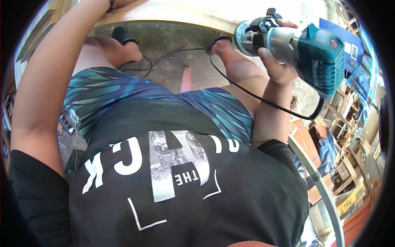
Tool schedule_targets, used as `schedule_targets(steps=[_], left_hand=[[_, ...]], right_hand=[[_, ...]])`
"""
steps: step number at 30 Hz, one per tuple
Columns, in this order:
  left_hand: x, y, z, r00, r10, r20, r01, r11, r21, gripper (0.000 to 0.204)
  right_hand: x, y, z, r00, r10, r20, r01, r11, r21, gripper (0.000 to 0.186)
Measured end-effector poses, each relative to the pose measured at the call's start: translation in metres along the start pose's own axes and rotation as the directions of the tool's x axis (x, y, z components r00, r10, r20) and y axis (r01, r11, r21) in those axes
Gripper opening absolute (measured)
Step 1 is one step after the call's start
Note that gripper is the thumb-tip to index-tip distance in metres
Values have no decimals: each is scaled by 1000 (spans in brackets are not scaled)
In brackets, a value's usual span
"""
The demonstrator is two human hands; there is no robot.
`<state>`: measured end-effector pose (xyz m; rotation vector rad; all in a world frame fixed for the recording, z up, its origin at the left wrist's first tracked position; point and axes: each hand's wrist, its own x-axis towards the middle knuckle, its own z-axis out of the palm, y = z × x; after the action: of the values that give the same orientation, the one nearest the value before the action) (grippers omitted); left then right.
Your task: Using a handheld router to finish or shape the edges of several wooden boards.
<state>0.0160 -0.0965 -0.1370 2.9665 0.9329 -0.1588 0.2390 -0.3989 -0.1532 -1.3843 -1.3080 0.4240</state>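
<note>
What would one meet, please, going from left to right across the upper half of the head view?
Left forearm, left shoe, red strip, right shoe, router in the right hand.

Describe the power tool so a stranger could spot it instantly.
Start at the black T-shirt filling the lower middle of the view. Up and to the right is the person's right hand, wrapped around the power tool. Unlike the flat-sided blue box behind it, the tool has a rounded silver body, a vented teal casing and a black cord.

Teal router [284,44] in right fingers [286,23]
</note>
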Motion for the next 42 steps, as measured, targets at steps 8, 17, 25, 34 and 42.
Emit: schedule_targets(steps=[8,17,25,34,42], left_hand=[[0,4,-3,1000,-12,1,12,1000,-20,98],[0,1,-1,999,-5,-49,5,1000,0,97],[-3,3,0,996,11,-84,-8,1000,28,98],[0,-3,5,996,11,-93,-11,1000,-3,99],[-9,10,-11,997,-2,-80,2,1000,9,98]], right_hand=[[2,2,4,999,-44,24,45,998,-39,87],[5,-2,4,997,-64,43,68,993,-96,84],[6,-6,12,998,-61,-29,59,997,-49,87],[0,-15,16,999,-6,-37,3,997,-78,90],[-5,-23,18,995,-14,-97,-2,987,-160,91]])
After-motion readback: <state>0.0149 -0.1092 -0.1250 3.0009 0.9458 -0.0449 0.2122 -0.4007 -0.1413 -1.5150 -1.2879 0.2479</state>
